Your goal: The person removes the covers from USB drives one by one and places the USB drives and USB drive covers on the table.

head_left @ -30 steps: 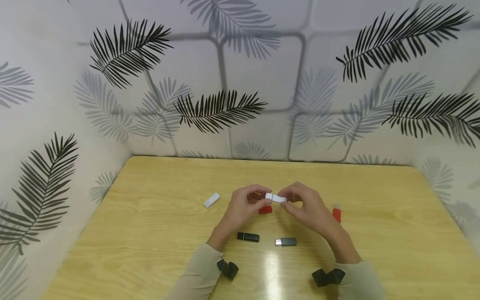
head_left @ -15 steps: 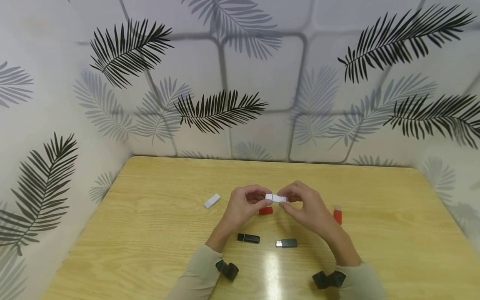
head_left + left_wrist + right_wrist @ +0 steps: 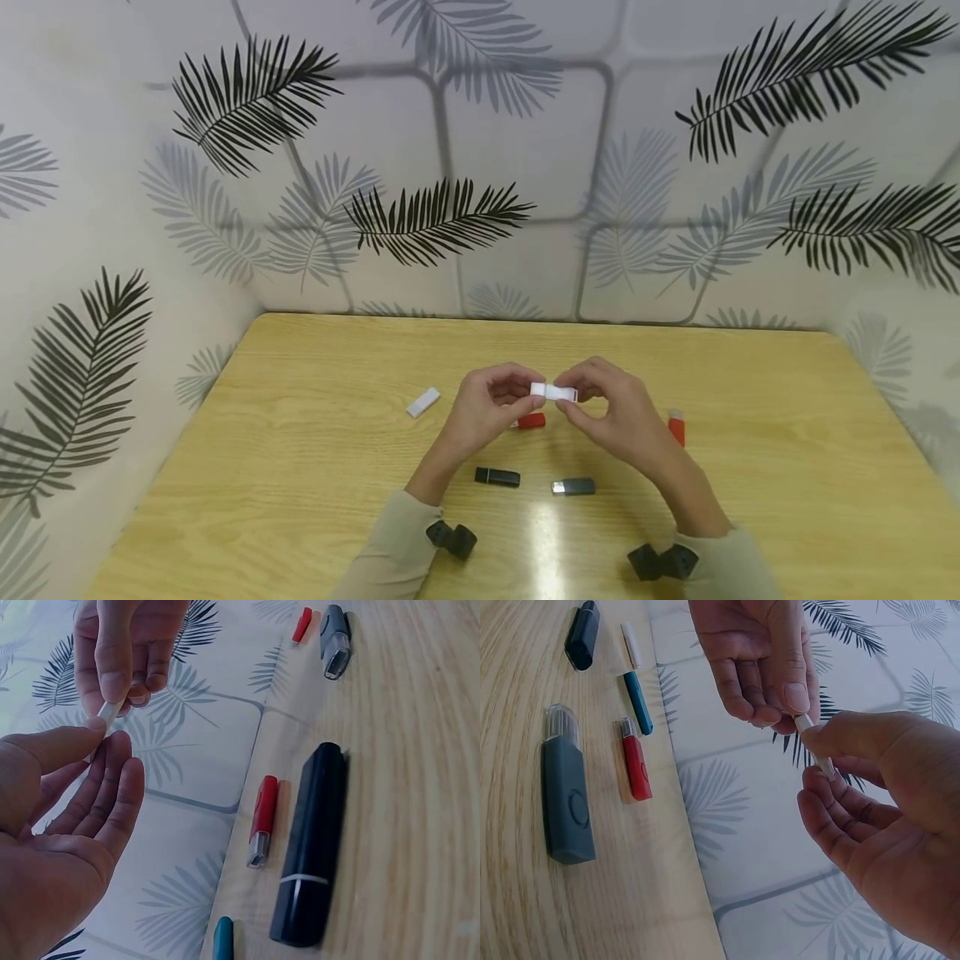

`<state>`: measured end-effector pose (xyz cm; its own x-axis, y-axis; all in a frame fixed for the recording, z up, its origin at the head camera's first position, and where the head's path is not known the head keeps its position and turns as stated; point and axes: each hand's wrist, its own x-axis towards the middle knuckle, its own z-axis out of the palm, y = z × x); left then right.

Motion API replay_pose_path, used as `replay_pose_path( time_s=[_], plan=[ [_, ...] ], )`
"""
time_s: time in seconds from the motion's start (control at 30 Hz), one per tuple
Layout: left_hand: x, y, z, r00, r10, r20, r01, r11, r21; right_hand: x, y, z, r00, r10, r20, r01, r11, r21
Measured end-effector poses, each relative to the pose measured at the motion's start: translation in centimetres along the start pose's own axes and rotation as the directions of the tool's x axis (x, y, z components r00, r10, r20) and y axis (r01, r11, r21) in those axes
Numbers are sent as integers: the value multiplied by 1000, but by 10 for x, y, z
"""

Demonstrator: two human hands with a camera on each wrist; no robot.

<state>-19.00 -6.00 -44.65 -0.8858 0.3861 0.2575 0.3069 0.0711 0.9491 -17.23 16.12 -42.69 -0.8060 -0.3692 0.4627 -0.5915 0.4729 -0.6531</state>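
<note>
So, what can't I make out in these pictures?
Held white stick, wrist views: partly covered by the fingers.
Teal stick, left wrist view: near end cut off by the bottom edge; head view: out of sight, probably behind the left hand.
Far red stick, left wrist view: too small for detail.

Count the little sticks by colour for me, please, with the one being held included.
White sticks: 2
Red sticks: 2
Black stick: 1
Grey stick: 1
Teal stick: 1
Total: 7
</note>
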Motion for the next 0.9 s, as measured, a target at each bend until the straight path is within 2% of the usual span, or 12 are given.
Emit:
replay_pose_path(
  time_s=[0.2, 0.57, 0.9],
  plan=[
    [-1, 6, -4, 1000, 10, 18, -10, 1000, -1, 1, -5, -2, 1000, -25, -10, 25, 1000, -11],
    [-1, 18, -11, 996, 64, 59, -64, 998, -3, 1, -11, -11, 992, -129, 5, 128, 989, 77],
    [-4, 28, -15, 993, 87, 75, -86, 996, -14, 1, -15, -18, 987, -156, 37, 148, 976, 157]
  ],
)
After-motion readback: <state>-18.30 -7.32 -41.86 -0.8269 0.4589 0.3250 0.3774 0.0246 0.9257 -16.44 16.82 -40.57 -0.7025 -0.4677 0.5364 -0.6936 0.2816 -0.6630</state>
